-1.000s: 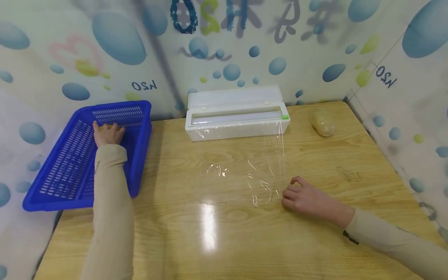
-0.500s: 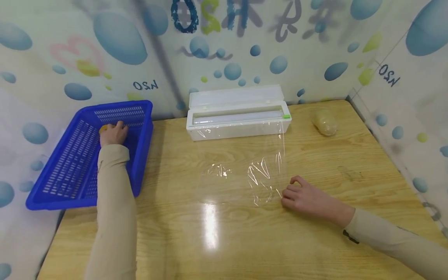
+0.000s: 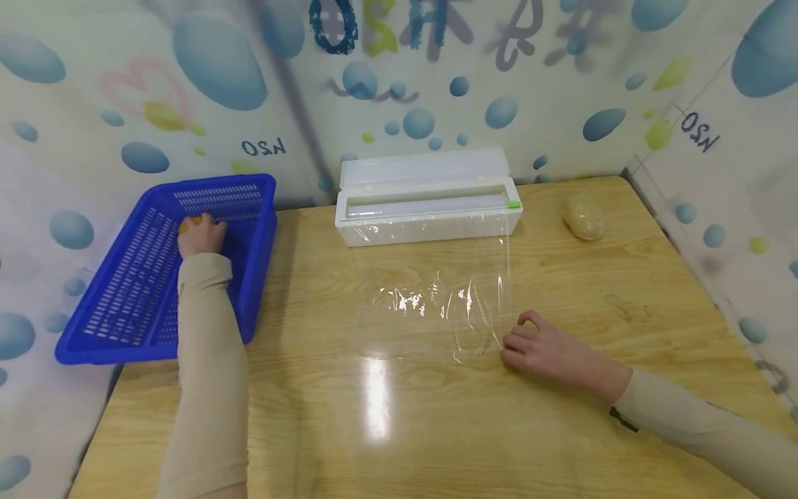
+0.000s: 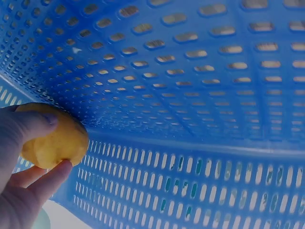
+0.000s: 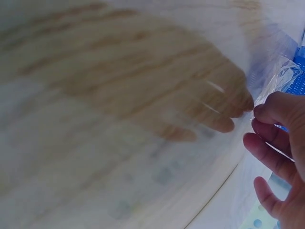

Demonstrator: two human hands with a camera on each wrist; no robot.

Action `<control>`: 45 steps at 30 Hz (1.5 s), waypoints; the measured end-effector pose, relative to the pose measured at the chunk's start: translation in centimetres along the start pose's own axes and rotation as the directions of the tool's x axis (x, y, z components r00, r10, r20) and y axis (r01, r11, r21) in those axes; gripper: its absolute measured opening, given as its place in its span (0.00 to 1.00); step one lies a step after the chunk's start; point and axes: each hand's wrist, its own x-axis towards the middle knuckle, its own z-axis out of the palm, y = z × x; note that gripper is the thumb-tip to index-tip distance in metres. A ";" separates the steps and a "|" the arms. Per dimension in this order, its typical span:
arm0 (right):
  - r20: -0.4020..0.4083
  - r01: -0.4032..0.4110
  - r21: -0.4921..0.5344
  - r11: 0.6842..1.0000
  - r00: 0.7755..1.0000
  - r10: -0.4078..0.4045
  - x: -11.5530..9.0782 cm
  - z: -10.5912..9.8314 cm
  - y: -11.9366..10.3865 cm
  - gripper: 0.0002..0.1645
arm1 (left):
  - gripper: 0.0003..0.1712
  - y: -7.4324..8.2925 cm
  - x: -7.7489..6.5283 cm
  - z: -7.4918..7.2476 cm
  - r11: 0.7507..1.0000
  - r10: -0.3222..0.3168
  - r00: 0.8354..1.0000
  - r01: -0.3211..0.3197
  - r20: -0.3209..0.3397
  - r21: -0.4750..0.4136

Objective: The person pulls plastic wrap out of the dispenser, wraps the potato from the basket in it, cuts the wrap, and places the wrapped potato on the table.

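Inside the blue basket (image 3: 254,270) on the left, my left hand (image 3: 202,237) grips a yellow-brown potato (image 4: 59,138). The left wrist view shows thumb and fingers on either side of it, close to the perforated walls. A sheet of clear cling film (image 3: 430,301) stretches from a white dispenser box (image 3: 430,231) towards me over the table. Its near right corner is pinched between the thumb and index finger of my right hand (image 3: 541,352), with the other fingers loosely bent in the right wrist view (image 5: 281,138).
A film-wrapped potato (image 3: 583,216) lies at the back right of the wooden table (image 3: 474,430). The dispenser's lid (image 3: 425,168) stands raised against the patterned wall (image 3: 424,76). A green slider (image 3: 514,204) sits at the box's right end.
My left fingers have gone from spread over the potato to curled round it, and the hand has shifted slightly right. The right hand keeps its place; creases in the film have changed.
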 end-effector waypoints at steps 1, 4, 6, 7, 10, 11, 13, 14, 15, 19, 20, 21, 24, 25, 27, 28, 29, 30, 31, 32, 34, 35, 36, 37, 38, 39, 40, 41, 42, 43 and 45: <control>0.002 0.001 -0.002 1.000 1.000 -0.001 0.0 0.0 0.0 0.27 | 0.13 0.0 -0.1 0.0 1.000 -0.004 0.999 0.003 -0.034 -0.006; 0.004 0.002 -0.009 1.000 1.000 -0.002 0.0 0.1 0.0 0.28 | 0.10 -0.2 -0.4 -0.6 0.998 -0.017 0.992 0.010 -0.126 -0.056; 0.001 0.001 -0.012 1.000 1.000 -0.001 0.0 0.1 0.0 0.28 | 0.09 -0.3 -0.4 -1.4 0.996 -0.029 0.990 0.017 -0.136 -0.084; 0.000 0.000 -0.012 1.000 1.000 0.000 0.0 0.1 0.0 0.27 | 0.12 -0.4 -0.5 -1.8 0.995 -0.033 0.991 0.021 -0.127 -0.093; 0.004 -0.001 -0.011 1.000 1.000 0.001 0.1 0.1 0.0 0.27 | 0.22 -0.9 -0.9 -3.6 0.992 -0.055 0.996 0.047 -0.069 -0.119; 0.008 -0.002 -0.010 1.000 1.000 0.002 0.2 0.1 0.0 0.27 | 0.25 -1.0 -1.1 -4.2 0.991 -0.058 0.997 0.050 -0.058 -0.122; 0.018 -0.002 -0.008 1.000 1.000 0.002 0.2 0.0 -0.1 0.24 | 0.27 -1.3 -1.6 -5.3 0.989 -0.057 0.997 0.049 -0.057 -0.137; 0.023 0.000 -0.010 1.000 1.000 0.001 0.3 0.0 -0.1 0.22 | 0.28 -1.5 -1.9 -5.8 0.989 -0.054 0.997 0.046 -0.057 -0.143; 0.028 0.001 -0.012 1.000 1.000 0.000 0.3 0.0 -0.1 0.19 | 0.29 -1.6 -2.1 -6.3 0.988 -0.049 0.997 0.039 -0.067 -0.149; 0.019 -0.001 -0.020 1.000 1.000 0.001 0.3 0.1 -0.3 0.16 | 0.30 -0.9 -3.5 -8.5 0.991 0.016 0.992 -0.032 -0.127 -0.128; 0.017 -0.003 -0.021 1.000 1.000 0.003 0.3 0.0 -0.4 0.17 | 0.29 -0.6 -3.9 -8.9 0.992 0.040 0.987 -0.058 -0.153 -0.114; 0.013 -0.006 -0.020 1.000 1.000 0.006 0.3 0.0 -0.4 0.19 | 0.27 -0.1 -4.4 -9.4 0.991 0.067 0.981 -0.086 -0.181 -0.099; 0.007 -0.013 -0.011 1.000 1.000 0.013 0.2 -0.2 -0.3 0.19 | 0.24 1.8 -6.0 -10.7 0.985 0.140 0.956 -0.161 -0.258 -0.061; 0.006 -0.013 -0.011 1.000 1.000 0.013 0.1 -0.3 -0.3 0.19 | 0.24 2.4 -6.6 -11.0 0.981 0.162 0.946 -0.184 -0.279 -0.056; 0.007 -0.020 0.001 1.000 1.000 0.020 0.0 -0.5 -0.2 0.19 | 0.24 3.8 -7.6 -11.6 0.971 0.204 0.921 -0.233 -0.331 -0.048; 0.008 -0.024 0.006 1.000 1.000 0.024 0.0 -0.5 -0.1 0.18 | 0.25 4.5 -8.1 -11.8 0.965 0.228 0.906 -0.260 -0.357 -0.042; 0.012 -0.029 0.008 1.000 1.000 0.029 -0.1 -0.7 0.0 0.18 | 0.25 5.2 -8.6 -12.0 0.957 0.253 0.889 -0.288 -0.382 -0.037; 0.018 -0.034 0.010 0.999 0.999 0.034 -0.1 -0.8 0.1 0.17 | 0.25 5.9 -9.0 -12.1 0.948 0.280 0.870 -0.318 -0.405 -0.028; 0.023 -0.038 0.011 0.999 0.999 0.038 -0.2 -0.9 0.3 0.16 | 0.26 6.6 -9.3 -12.1 0.936 0.313 0.846 -0.353 -0.432 -0.014; 0.027 -0.042 0.007 0.999 0.999 0.042 -0.2 -1.0 0.4 0.14 | 0.26 7.2 -9.6 -12.1 0.921 0.346 0.817 -0.389 -0.461 0.003; 0.033 -0.045 -0.014 0.999 0.998 0.045 -0.3 -1.2 0.7 0.14 | 0.28 8.5 -10.1 -12.0 0.890 0.410 0.761 -0.454 -0.503 0.038; 0.035 -0.045 -0.023 0.999 0.998 0.046 -0.3 -1.3 0.8 0.15 | 0.28 9.1 -10.4 -11.9 0.875 0.435 0.737 -0.481 -0.517 0.051; 0.036 -0.045 -0.031 0.999 0.998 0.046 -0.3 -1.3 0.9 0.17 | 0.29 9.7 -10.6 -11.8 0.859 0.461 0.709 -0.507 -0.533 0.068; 0.038 -0.044 -0.041 0.998 0.998 0.046 -0.3 -1.3 1.0 0.19 | 0.29 10.3 -10.7 -11.7 0.844 0.482 0.685 -0.531 -0.546 0.080; 0.040 -0.044 -0.049 0.998 0.998 0.046 -0.4 -1.4 1.1 0.22 | 0.29 11.0 -10.9 -11.6 0.833 0.496 0.672 -0.547 -0.549 0.083; 0.044 -0.046 -0.052 0.998 0.998 0.048 -0.4 -1.4 1.1 0.25 | 0.29 11.6 -11.1 -11.4 0.821 0.512 0.657 -0.564 -0.554 0.089; 0.048 -0.045 -0.053 0.998 0.998 0.048 -0.4 -1.4 1.2 0.27 | 0.29 12.3 -11.2 -11.2 0.810 0.524 0.643 -0.579 -0.558 0.094; 0.052 -0.047 -0.050 0.998 0.997 0.050 -0.4 -1.4 1.2 0.29 | 0.28 13.0 -11.4 -11.0 0.800 0.536 0.632 -0.592 -0.560 0.098; 0.054 -0.049 -0.046 0.998 0.997 0.051 -0.4 -1.4 1.2 0.29 | 0.28 13.7 -11.4 -10.7 0.789 0.549 0.619 -0.606 -0.561 0.103; 0.057 -0.050 -0.044 0.998 0.997 0.053 -0.4 -1.4 1.2 0.29 | 0.27 14.5 -11.5 -10.4 0.779 0.561 0.613 -0.619 -0.557 0.103; 0.057 -0.056 -0.033 0.998 0.997 0.058 -0.4 -1.3 1.3 0.27 | 0.27 16.0 -11.7 -9.6 0.759 0.585 0.606 -0.643 -0.539 0.102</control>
